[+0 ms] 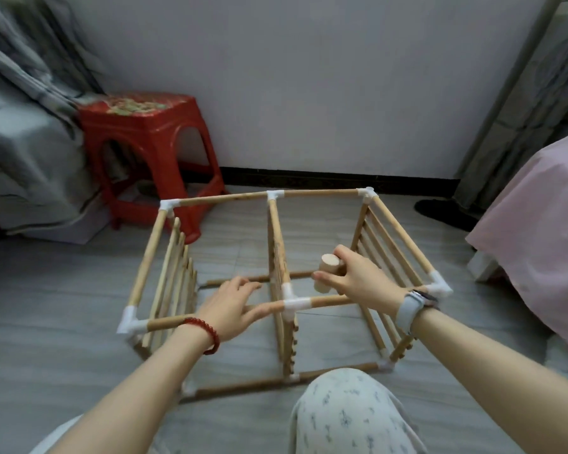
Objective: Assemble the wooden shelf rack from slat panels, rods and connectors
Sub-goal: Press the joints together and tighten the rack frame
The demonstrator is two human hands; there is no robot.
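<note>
The wooden shelf rack [312, 193] lies on its side on the grey floor, its rods joined by white plastic connectors. Three slat panels stand upright inside it: a left panel [173, 273], a middle panel [277, 257] and a right panel [384, 253]. My left hand [233, 304] rests on the near top rod [168, 322], fingers stretched toward the white T-connector [294, 304]. My right hand [354, 276] grips a short wooden mallet [327, 273] just right of the middle panel, above that rod.
A red plastic stool [145, 149] stands at the back left beside grey draped fabric [20, 152]. A pink-covered bed [538, 224] fills the right side. The white wall [309, 77] is close behind the rack. My knee [348, 414] is at the rack's near edge.
</note>
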